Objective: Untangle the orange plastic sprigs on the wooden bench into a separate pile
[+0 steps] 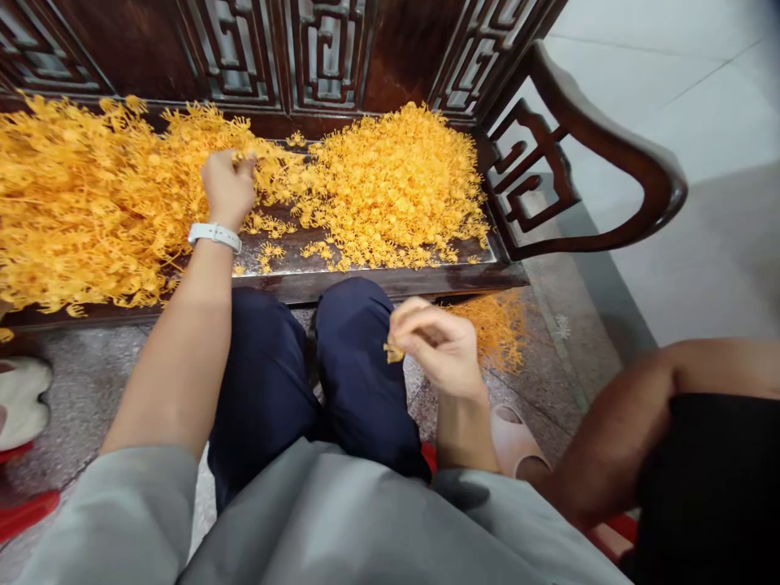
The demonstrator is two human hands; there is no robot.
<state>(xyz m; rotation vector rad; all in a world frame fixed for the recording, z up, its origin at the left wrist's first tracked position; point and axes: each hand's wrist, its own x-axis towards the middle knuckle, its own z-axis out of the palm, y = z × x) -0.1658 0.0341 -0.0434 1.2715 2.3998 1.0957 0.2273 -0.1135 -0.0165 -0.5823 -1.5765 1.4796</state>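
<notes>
My left hand [228, 187], with a pale watch band at the wrist, is over the right edge of a large heap of yellow-orange plastic flower pieces [91, 195] on the bench seat. Its fingers are pinched together, with yellow pieces at the fingertips; the exact grip is partly hidden. Above my right knee, my right hand [442, 345] is closed in a pinch on a small yellow plastic flower piece [393, 353]. A second, denser mound of short flower pieces [402, 187] lies on the seat further right. Several loose ones [271, 253] lie between the two heaps.
The dark wooden bench [366, 282] has a carved backrest and a curved armrest [609, 162] at the right. Orange thin stems [493, 329] lie on the floor below it. Another person's leg [634, 422] is close on my right. A white shoe [23, 402] shows at left.
</notes>
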